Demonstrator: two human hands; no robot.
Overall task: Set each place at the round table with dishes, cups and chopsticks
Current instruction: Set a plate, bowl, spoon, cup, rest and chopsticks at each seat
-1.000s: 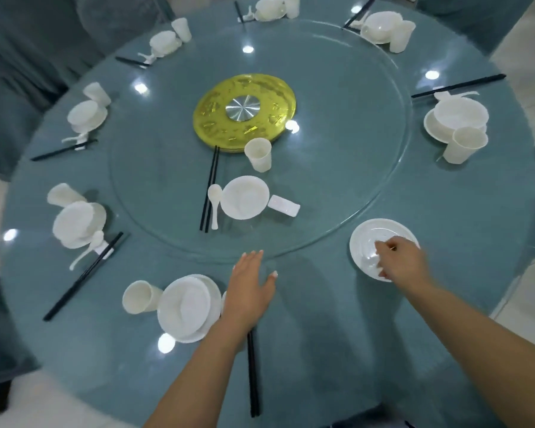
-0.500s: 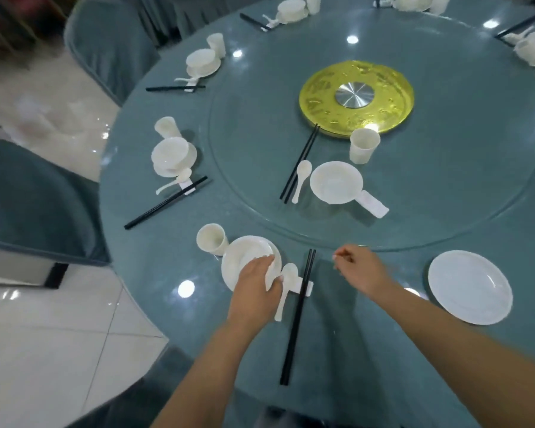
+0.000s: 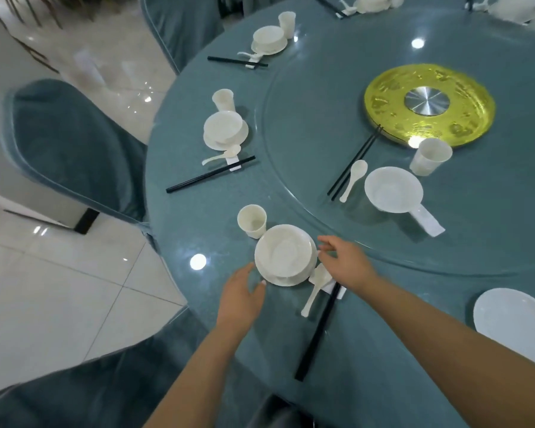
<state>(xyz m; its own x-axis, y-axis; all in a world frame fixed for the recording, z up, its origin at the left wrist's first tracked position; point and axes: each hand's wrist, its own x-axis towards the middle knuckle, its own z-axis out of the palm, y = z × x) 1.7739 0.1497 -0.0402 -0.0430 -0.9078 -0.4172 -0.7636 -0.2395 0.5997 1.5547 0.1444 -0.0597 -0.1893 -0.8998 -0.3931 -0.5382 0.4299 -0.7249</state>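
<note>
At the six o'clock edge of the round teal-clothed worktop [image 3: 383,350] the nearest place is being squared up; the left hand [image 3: 240,299] hovers at about seven o'clock of the white round bowl-on-plate stack [image 3: 286,255], fingers straight and loose, its grip holding nothing; the right hand [image 3: 345,264] reaches in from three o'clock, fingers spread and relaxed, tips at or just beside the stack's rim, its grip likewise empty; whether they touch it I cannot tell. To do this step well, I would judge, both hands should nudge the stack evenly without tilting the bowl, leaving the white plastic cup [image 3: 251,221] at its eleven o'clock upright and the white ceramic spoon [image 3: 315,288] and black chopsticks [image 3: 317,333] at its four o'clock undisturbed on their small white rest. Counted in view: two further full places at nine and eleven o'clock; on the glass turntable [image 3: 306,143] one cup, one bowl, one spoon, one pair of chopsticks; one bare white plate [image 3: 515,325] at four o'clock, a place not yet finished.
</note>
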